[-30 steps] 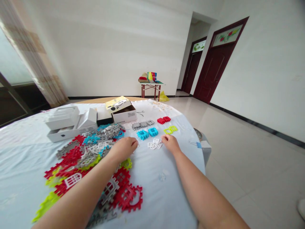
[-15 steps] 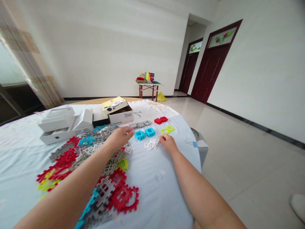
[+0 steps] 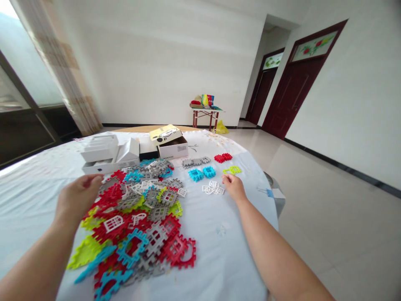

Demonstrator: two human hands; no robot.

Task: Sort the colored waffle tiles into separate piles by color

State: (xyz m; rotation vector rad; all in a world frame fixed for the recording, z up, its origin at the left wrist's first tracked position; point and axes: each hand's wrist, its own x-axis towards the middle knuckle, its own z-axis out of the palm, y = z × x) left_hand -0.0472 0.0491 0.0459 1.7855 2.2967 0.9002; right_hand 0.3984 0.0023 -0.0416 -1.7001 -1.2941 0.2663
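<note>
A heap of flat toothed plastic tiles in red, grey, blue, lime and white lies on the light blue tablecloth. My left hand hovers at the heap's left edge by a grey tile, fingers loosely bent, with nothing seen in it. My right hand rests on the cloth with fingers curled together, right beside a small cluster of white window pieces. Beyond lie separate small groups: blue tiles, grey tiles, red tiles and lime tiles.
White boxes and an open box with a yellow lid stand behind the heap. The table's rounded edge drops off at the right, where a blue clip holds the cloth. A small red-legged table stands by the far wall.
My left hand has drawn back from the grey tiles near the middle to the left edge of the heap. My right hand has stayed by the white pieces. The view has swung left.
</note>
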